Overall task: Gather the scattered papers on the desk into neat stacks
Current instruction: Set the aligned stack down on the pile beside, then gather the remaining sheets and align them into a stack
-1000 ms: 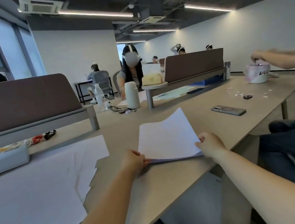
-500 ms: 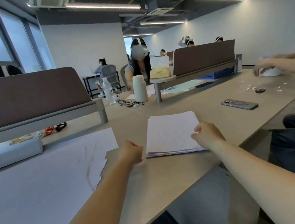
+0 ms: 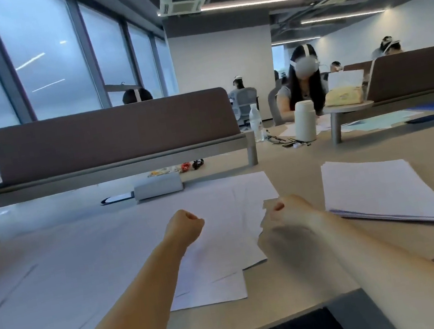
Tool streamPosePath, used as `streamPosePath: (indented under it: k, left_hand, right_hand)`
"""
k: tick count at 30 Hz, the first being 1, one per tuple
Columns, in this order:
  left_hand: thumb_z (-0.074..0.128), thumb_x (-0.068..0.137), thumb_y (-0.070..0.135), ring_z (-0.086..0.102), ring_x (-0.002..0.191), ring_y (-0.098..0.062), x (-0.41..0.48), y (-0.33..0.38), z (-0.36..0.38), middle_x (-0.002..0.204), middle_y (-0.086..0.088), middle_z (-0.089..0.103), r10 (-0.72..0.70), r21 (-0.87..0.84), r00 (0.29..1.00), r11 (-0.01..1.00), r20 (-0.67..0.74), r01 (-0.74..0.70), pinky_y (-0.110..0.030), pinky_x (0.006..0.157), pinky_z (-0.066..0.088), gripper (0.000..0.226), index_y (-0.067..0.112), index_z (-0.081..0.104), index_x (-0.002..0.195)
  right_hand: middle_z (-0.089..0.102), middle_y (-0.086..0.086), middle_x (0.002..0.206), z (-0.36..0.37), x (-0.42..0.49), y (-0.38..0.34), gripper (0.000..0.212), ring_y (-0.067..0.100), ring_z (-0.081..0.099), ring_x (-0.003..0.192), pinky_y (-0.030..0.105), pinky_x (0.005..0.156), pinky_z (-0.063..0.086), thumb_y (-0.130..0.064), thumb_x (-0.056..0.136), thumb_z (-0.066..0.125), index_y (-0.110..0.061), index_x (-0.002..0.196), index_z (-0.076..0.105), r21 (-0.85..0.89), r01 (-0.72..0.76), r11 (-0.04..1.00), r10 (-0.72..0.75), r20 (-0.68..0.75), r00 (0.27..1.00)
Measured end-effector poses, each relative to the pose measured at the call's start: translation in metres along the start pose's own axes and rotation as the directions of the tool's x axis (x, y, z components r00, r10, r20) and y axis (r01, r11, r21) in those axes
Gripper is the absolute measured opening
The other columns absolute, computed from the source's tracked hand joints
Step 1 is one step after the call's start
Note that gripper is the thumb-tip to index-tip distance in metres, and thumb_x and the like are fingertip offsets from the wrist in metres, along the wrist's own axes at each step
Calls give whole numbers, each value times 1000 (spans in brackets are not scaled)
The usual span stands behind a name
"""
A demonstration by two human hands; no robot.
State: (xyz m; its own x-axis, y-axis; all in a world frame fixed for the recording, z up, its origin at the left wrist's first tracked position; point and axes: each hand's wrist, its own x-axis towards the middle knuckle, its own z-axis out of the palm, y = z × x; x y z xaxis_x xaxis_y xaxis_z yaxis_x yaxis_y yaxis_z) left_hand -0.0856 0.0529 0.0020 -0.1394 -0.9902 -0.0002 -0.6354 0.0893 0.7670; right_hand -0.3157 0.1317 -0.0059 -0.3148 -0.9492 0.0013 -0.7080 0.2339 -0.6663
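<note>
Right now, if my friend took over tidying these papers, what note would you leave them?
Left hand: curled in a fist over the loose sheets, holding nothing.
Right hand: curled at the right edge of the loose sheets. I cannot tell whether it pinches one.
Things: the neat stack lies on the desk to the right. The loose sheets overlap in a wide spread in front and to the left.
Done: one stack is squared up.
Left: gather the loose sheets and square them into a stack.
</note>
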Motion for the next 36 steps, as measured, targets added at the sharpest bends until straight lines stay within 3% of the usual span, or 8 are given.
streamPosePath:
  k: [3, 6, 8, 11, 21, 27, 32, 36]
  left_hand:
    - [58, 85, 22, 47, 74, -25, 4, -46, -46, 84, -12, 50, -99, 98, 987, 989, -126, 112, -32, 69, 43, 19, 14, 49, 70]
    - [56, 86, 45, 45, 120, -37, 0, -88, -87, 133, -18, 44, -288, 224, 909, 905, -300, 361, -42, 101, 39, 57, 11, 43, 130]
    - [48, 86, 60, 22, 138, -41, -8, -111, -109, 151, -17, 22, -377, 271, 844, 827, -382, 492, -49, 115, 18, 79, 16, 21, 146]
    - [31, 84, 73, -4, 145, -42, -17, -140, -129, 160, -14, -6, -466, 325, 808, 749, -361, 578, -54, 117, -3, 88, 24, 4, 152]
    - [22, 87, 72, 18, 142, -35, -22, -126, -134, 155, -15, 24, -357, 484, 895, 754, -266, 445, -46, 112, 16, 81, 22, 17, 151]
    - [20, 81, 79, 1, 148, -30, -24, -141, -131, 161, -12, 3, -430, 436, 873, 757, -229, 487, -52, 116, 4, 90, 25, 12, 152]
    - [25, 81, 78, 16, 145, -29, -22, -131, -121, 158, -8, 21, -345, 438, 913, 802, -217, 407, -49, 115, 12, 89, 24, 16, 151]
    - [35, 82, 75, 20, 143, -31, -23, -132, -128, 155, -9, 26, -324, 402, 919, 828, -225, 390, -45, 113, 19, 88, 24, 16, 151]
  right_hand:
    - [41, 2, 60, 41, 14, -38, 41, 20, 42, 64, 29, 55, 26, -29, 89, 57, -19, 56, 35, -63, 52, 997, -47, 79, 996]
    - [43, -1, 65, 74, 27, -64, 40, 25, 49, 80, 32, 64, 33, -52, 91, 48, -22, 65, 39, -160, 39, 986, -18, 132, 991]
    - [58, 6, 114, 87, 31, -76, 55, 32, 44, 120, 39, 93, 35, -63, 89, 41, -16, 114, 53, -224, -15, 975, 52, 161, 985]
    - [31, 8, 152, 103, 35, -85, 88, 37, 23, 140, 44, 110, 26, -73, 85, 35, -11, 147, 24, -284, -88, 955, 131, 135, 982]
    - [38, 7, 148, 129, 34, -128, 82, 34, 27, 136, 39, 105, 32, -66, 85, 46, -12, 145, 27, -215, -11, 976, 42, 140, 989]
    - [26, 9, 155, 127, 30, -126, 91, 33, 24, 142, 38, 112, 25, -61, 90, 44, -5, 151, 8, -95, -47, 994, 64, 188, 980]
    - [30, 13, 152, 123, 26, -132, 86, 32, 34, 138, 37, 106, 33, -48, 88, 60, -1, 147, 20, 265, -95, 959, 46, 188, 981]
    - [57, 22, 128, 118, 34, -117, 63, 36, 58, 114, 40, 97, 47, -14, 76, 78, 10, 127, 50, 578, -201, 791, 157, 125, 980]
